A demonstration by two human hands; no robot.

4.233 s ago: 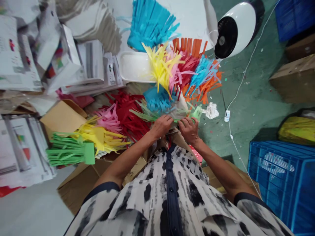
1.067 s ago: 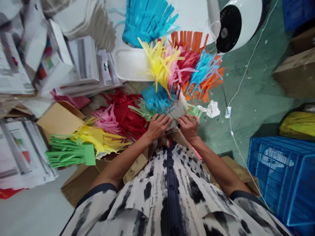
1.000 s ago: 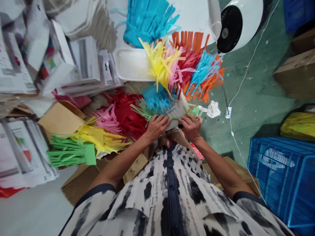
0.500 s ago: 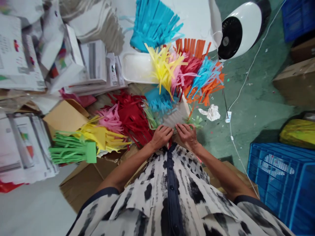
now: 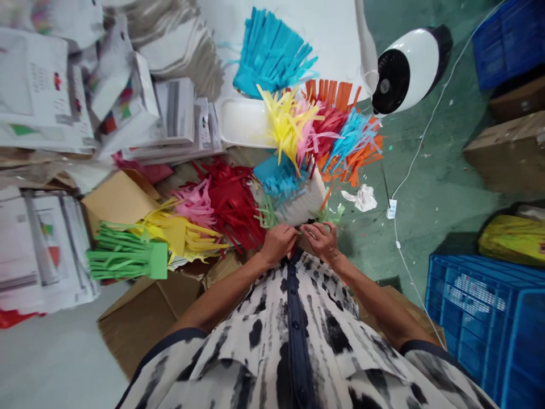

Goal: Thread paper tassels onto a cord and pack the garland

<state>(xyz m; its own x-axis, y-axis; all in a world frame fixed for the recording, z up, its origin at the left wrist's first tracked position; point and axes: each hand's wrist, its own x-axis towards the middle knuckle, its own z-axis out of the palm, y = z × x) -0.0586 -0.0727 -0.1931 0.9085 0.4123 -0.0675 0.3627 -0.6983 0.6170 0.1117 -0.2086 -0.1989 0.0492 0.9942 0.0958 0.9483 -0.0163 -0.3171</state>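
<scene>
Green floor (image 5: 374,255) with tiny scraps on it spreads over the right side. A blue crate (image 5: 472,318) stands near right, brown boxes (image 5: 508,150) sit farther back, and a white fan (image 5: 417,68) with a black front is at the far right of the middle. A white cord (image 5: 426,122) runs across the floor.

Both hands are close together in the middle, just in front of the person's spotted shirt (image 5: 255,335). The left hand (image 5: 279,244) and the right hand (image 5: 322,241) have their fingers bent and tips nearly meeting. I cannot tell if they are pinching something small, because it is too tiny to see.

Pale green paper strips (image 5: 267,211) lie just past the left hand, and more pale green strips (image 5: 334,215) stick out past the right hand. Between them is a whitish block (image 5: 304,204), with blue cut paper (image 5: 279,177) at its far left.

To the left are red strips (image 5: 232,201), then pink (image 5: 196,201), yellow (image 5: 179,233) and bright green ones (image 5: 123,255). Farther back, yellow fringe (image 5: 287,119) pokes over a white tray (image 5: 242,122).
</scene>
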